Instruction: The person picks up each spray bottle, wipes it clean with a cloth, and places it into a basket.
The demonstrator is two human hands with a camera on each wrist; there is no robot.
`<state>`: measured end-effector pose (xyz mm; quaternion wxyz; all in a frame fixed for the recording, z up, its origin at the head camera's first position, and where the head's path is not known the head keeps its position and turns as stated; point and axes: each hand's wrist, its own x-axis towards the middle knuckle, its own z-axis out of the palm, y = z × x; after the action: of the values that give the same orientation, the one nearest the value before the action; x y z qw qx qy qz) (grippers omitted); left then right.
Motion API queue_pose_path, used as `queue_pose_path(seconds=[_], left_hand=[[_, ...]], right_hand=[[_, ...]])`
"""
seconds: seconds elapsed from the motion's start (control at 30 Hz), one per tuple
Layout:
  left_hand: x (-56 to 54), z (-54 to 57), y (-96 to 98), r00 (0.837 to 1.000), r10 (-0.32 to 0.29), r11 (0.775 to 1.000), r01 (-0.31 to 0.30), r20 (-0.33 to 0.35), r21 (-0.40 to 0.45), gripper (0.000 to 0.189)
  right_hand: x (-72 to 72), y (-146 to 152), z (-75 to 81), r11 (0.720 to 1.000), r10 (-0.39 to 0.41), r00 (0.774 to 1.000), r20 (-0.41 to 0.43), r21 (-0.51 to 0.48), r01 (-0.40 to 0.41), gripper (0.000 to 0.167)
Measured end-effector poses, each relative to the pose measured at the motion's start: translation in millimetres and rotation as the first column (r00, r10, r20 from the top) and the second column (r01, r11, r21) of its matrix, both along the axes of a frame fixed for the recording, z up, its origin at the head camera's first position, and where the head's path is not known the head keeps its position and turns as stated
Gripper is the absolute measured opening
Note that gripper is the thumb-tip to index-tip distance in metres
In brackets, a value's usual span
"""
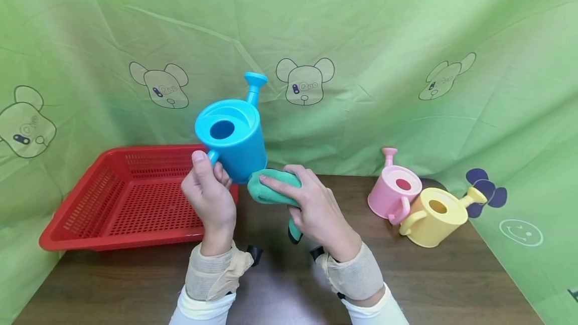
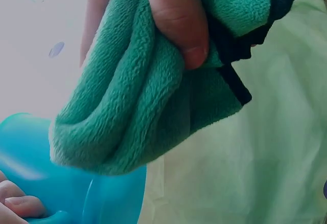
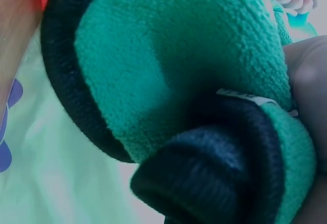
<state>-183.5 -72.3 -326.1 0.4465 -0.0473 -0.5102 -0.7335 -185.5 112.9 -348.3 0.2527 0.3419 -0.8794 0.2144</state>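
In the head view my left hand [image 1: 211,194] grips the handle of a blue toy watering can [image 1: 246,147], held up in the air with its spout pointing up and away. My right hand [image 1: 316,209] holds a folded green cloth [image 1: 273,188] with dark edging against the can's lower right side. The left wrist view shows the bunched cloth [image 2: 117,91] between right thumb and fingers, in front of the blue can [image 2: 112,198]. Cloth folds [image 3: 179,55] fill most of the right wrist view, with the left hand's fingers at its top right corner.
A red perforated basket [image 1: 131,242] stands on the wooden table [image 1: 149,285] at the left. At the right, a pink watering can [image 1: 388,192] and a yellow watering can [image 1: 433,224] stand side by side. A green printed curtain [image 1: 361,24] hangs behind the table.
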Motion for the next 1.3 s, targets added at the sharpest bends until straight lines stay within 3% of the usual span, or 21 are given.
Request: queue_pose_path(seconds=[0.5, 0.77, 1.3], left_hand=[[1.8, -0.2, 2.3, 0.998, -0.033, 0.999, 0.035, 0.058, -0.036, 0.054], [3.1, -1.4, 7.5, 0.991, -0.048, 0.995, 0.058, 0.122, -0.076, 0.056], [4.0, -2.5, 12.8, 0.976, -0.081, 0.981, 0.114, 0.203, -0.156, 0.056]], right_hand=[[-5.0, 12, 4.9, 0.987, 0.01, 0.999, -0.035, -0.163, -0.016, 0.072], [-3.6, 14, 8.1, 0.971, 0.026, 0.998, -0.063, -0.234, -0.04, 0.068], [-2.2, 19, 11.6, 0.946, 0.043, 0.995, -0.092, -0.316, -0.07, 0.07]])
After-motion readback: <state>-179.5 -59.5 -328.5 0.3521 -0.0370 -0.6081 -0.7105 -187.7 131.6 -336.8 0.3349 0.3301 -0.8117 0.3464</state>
